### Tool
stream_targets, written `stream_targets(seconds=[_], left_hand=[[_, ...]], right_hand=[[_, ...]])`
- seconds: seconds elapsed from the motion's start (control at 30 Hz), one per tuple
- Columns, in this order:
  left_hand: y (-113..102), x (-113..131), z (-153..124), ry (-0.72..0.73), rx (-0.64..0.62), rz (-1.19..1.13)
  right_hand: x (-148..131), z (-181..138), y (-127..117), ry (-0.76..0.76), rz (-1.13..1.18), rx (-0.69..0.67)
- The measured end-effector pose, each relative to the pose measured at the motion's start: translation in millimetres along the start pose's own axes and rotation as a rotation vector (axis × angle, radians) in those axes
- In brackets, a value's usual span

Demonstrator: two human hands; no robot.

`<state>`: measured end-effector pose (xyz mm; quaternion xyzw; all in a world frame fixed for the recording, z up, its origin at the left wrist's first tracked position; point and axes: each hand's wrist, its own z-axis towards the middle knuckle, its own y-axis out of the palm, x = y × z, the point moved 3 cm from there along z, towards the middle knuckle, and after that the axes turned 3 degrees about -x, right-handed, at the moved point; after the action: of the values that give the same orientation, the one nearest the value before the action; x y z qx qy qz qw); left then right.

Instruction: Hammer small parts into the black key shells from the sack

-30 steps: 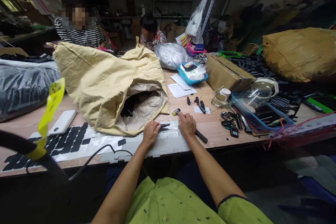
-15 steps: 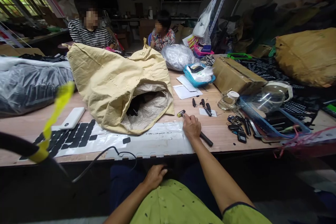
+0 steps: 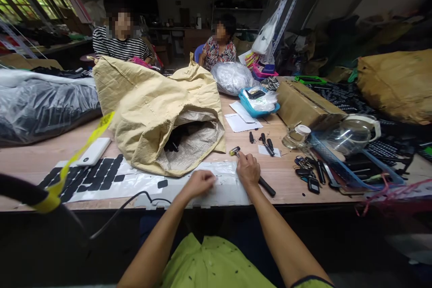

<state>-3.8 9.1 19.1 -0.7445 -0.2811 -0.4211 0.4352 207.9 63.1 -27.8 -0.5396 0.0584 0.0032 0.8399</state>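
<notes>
since half a second ago the left hand is coming back up from the lap and is now resting, loosely curled and holding nothing i can make out, on the white strip at the counter's near edge. right hand is gripping the small hammer mid-handle; it looks light, rigid, easy to hold there, forearm angling in from the right.

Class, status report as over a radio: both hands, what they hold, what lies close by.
Right hand shut on small hammer. Left hand curled on white sheet, contents unclear. Open tan sack just behind; screwdrivers off right.
</notes>
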Motion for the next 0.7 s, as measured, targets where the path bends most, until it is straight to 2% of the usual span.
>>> stream_targets(seconds=[0.07,0.13,0.17,0.23,0.3,0.4,0.53,0.6,0.7], left_hand=[[-42,0,20,-0.080,0.398,0.082],[-76,-7,33,-0.226,0.711,0.188],[-88,-12,38,-0.301,0.814,0.231],[-103,-22,47,-0.409,0.919,0.285],[-109,-32,55,-0.451,0.941,0.307],[-112,-39,61,-0.440,0.944,0.319],[-107,-32,56,-0.385,0.921,0.347],[-96,-22,49,-0.264,0.877,0.369],[-67,-7,38,0.026,0.742,0.328]], right_hand=[[-1,0,-1,0.000,-0.001,0.000],[-1,0,-2,0.002,-0.002,0.000],[-2,-1,-2,0.002,-0.002,-0.002],[-2,-1,-2,0.002,-0.003,-0.006],[-2,-1,-3,-0.001,-0.005,-0.010],[-2,-1,-3,0.002,-0.010,-0.020],[-2,0,-4,0.010,-0.016,-0.030],[-2,0,-4,0.013,-0.015,-0.027],[-2,-1,-4,0.010,-0.009,-0.023]])
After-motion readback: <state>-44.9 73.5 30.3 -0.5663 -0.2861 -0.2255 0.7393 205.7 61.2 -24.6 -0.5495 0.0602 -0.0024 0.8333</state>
